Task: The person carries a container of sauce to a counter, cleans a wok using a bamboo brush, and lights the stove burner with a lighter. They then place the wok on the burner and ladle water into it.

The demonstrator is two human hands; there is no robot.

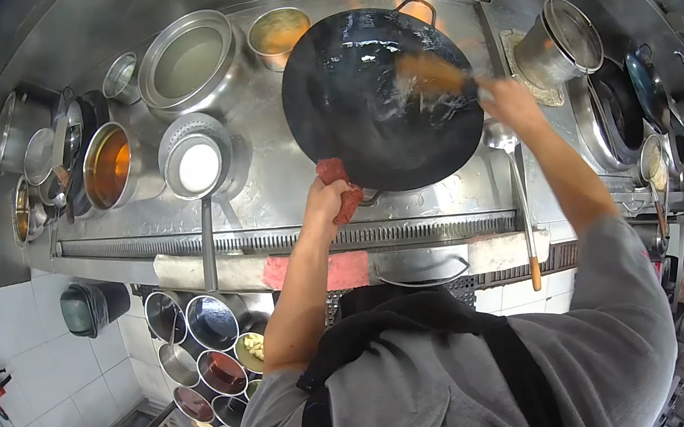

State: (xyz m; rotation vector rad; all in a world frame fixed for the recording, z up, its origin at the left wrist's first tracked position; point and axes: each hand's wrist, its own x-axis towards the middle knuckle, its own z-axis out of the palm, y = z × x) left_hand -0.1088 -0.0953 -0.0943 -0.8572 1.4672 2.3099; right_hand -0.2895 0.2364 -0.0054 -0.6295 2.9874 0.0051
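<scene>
A large black wok [367, 143] sits on the steel stove, with water swirling in it. My right hand [509, 103] is closed around the dark grip of a wok brush [431, 72], whose brown bristle end is blurred by motion inside the wok. My left hand [324, 201] is closed on a folded red cloth [345, 204] at the wok's near rim, beside its near loop handle. Whether the fingers also grip that handle is hidden by the cloth. Right of the wok lies a ladle [517, 178] with a wooden handle end.
Flames show behind the wok. Left on the stove stand a large pot of cloudy liquid [186, 60], a pot of orange oil [107, 165] and a strainer [197, 160] over a pot. A lidded steel pot [556, 44] stands right. Several seasoning containers [212, 317] sit lower left. Another person is far right.
</scene>
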